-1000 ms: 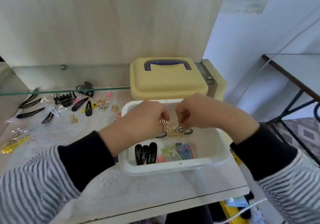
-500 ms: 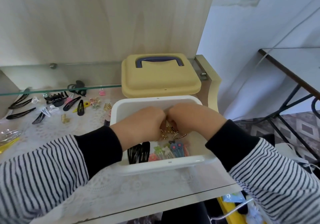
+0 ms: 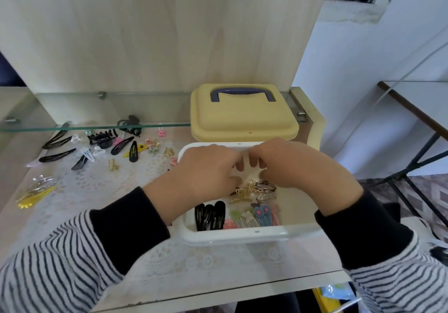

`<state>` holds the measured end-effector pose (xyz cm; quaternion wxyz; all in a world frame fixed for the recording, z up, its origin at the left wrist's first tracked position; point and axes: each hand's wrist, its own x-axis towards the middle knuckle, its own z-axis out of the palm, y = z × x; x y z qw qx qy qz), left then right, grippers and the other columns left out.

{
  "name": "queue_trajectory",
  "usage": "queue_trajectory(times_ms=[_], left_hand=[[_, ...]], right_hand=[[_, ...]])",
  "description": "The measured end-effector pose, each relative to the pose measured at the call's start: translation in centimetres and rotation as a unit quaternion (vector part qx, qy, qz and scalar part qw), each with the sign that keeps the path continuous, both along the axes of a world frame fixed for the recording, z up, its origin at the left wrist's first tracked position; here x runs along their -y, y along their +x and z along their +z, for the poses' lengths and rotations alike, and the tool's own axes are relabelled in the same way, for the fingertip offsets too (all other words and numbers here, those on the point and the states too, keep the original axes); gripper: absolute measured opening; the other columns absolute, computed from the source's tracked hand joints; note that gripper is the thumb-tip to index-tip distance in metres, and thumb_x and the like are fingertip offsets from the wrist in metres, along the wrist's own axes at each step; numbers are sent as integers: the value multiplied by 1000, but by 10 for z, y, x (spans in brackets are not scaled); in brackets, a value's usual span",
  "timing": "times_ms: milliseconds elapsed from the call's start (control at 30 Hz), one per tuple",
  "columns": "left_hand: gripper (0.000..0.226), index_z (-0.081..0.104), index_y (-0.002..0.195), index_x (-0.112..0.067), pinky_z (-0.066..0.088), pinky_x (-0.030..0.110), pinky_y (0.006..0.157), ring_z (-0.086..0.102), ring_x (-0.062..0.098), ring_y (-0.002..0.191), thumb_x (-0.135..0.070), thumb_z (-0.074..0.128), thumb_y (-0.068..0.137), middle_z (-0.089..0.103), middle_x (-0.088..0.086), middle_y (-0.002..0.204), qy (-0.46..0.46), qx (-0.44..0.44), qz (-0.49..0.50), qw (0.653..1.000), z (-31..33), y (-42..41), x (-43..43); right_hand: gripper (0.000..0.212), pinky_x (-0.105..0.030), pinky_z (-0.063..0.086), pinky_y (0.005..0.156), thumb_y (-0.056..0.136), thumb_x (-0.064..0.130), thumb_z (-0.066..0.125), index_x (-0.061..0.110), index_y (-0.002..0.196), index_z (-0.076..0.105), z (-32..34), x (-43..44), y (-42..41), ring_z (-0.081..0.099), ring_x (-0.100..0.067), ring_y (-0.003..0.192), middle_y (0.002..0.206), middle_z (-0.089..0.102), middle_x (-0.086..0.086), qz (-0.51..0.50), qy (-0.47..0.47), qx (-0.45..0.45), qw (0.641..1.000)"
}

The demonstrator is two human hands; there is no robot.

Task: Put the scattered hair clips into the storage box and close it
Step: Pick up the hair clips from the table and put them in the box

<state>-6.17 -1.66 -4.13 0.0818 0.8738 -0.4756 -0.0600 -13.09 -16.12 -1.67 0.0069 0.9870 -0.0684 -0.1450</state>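
Note:
The white storage box (image 3: pixel 242 237) stands open on the table's right side. Both hands are inside it, fingertips close together. My left hand (image 3: pixel 206 174) and my right hand (image 3: pixel 295 165) have their fingers spread and hold nothing that I can see. Just below the fingers lie gold clips (image 3: pixel 242 193) and metal rings (image 3: pixel 266 188). Black snap clips (image 3: pixel 210 215) and coloured flower clips (image 3: pixel 257 215) line the box's near wall. The yellow lid (image 3: pixel 242 118) with a blue handle rests behind the box. Several scattered clips (image 3: pixel 121 146) lie on the table to the left.
A glass shelf (image 3: pixel 97 126) juts out over the far part of the table, above some black clips (image 3: pixel 57 140). A yellow and clear clip pile (image 3: pixel 36 192) sits near the left edge. A wooden panel closes the back. A second table (image 3: pixel 417 104) stands at the right.
The hands lowered into the box with the gold clips and rings, which now lie on its floor below the spread fingers. The camera view has shifted slightly.

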Motion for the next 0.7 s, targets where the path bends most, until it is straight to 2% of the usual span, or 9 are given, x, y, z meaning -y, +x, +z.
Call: queue_trajectory(times_ms=[133,233,300,400,433,500,567,700], left_hand=[[30,52,123,-41,39,28,79,53,12,114,-48,42,95,57,-16,124,-66,42,43,996,10,-2,-28],[29,57,116,-39,46,32,84,56,11,109,-47,40,94,60,-17,119,-152,82,72,982,12,0,-54],[30,64,110,-34,49,33,79,61,11,99,-43,43,91,65,-15,110,-226,94,84,966,10,6,-72],[24,67,106,-27,44,17,71,57,1,85,-37,49,92,65,-16,103,-311,109,115,937,-1,18,-100],[22,67,105,-26,43,17,70,56,2,82,-34,51,93,65,-16,102,-329,119,130,928,-5,21,-109],[21,67,105,-22,48,26,70,59,8,82,-29,51,93,64,-14,100,-354,140,167,909,-15,28,-126],[23,67,107,-20,50,32,75,60,11,91,-27,50,93,65,-10,104,-372,150,202,893,-27,35,-141],[32,65,110,-14,47,27,75,59,15,95,-29,45,90,64,1,112,-356,170,277,876,-56,49,-176]], right_hand=[[22,-35,50,79,93,30,51,28,115,55,11,-14,-6,57,-18,101,115,58,5,-35,20,93,995],[20,-34,51,75,93,32,50,26,111,55,16,-36,-6,57,-16,97,109,59,7,-33,55,189,980],[17,-36,51,74,93,30,50,23,108,54,18,-56,-4,57,-16,95,105,58,5,-24,93,240,966],[15,-38,50,74,92,25,51,18,105,54,16,-89,5,57,-18,90,99,57,2,-8,158,314,936],[14,-37,49,73,92,22,52,16,104,55,16,-101,9,56,-18,88,97,57,1,-2,179,339,924],[13,-35,48,70,90,17,53,14,102,56,13,-126,17,55,-18,83,95,56,0,13,218,379,899],[14,-34,48,68,89,14,53,12,103,56,9,-149,26,54,-19,80,95,56,-2,22,246,406,880],[18,-28,44,69,85,8,53,9,103,57,-9,-194,46,53,-20,85,98,57,-4,36,293,433,852]])
